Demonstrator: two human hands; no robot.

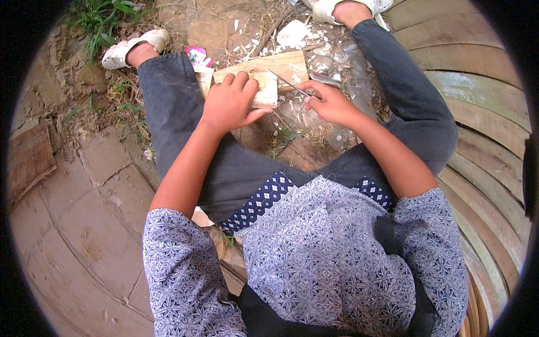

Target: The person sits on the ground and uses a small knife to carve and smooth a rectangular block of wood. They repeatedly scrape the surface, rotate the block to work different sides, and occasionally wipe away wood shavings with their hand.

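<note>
Wooden plank (295, 63) lies at upper centre, beside a pale block (270, 96) held by the left hand (229, 101), fingers curled over it; the right hand (332, 105) pinches a thin dark tool (286, 81). Carving seems underway; the next stroke needs a steady block.

Bare forearms (187, 163) stretched forward, left hand (230, 101) palm down with thumb (259, 115) extended, right hand (330, 104) curled in a pinch

The short-sleeved shirt (331, 236) is blue-white with star-shaped flowers; navy trim (261, 200) with white diamonds edges its hem, and black straps (386, 233) lie on it. Beyond it are dark grey trousers (175, 106) and cream shoes (119, 55).
</note>
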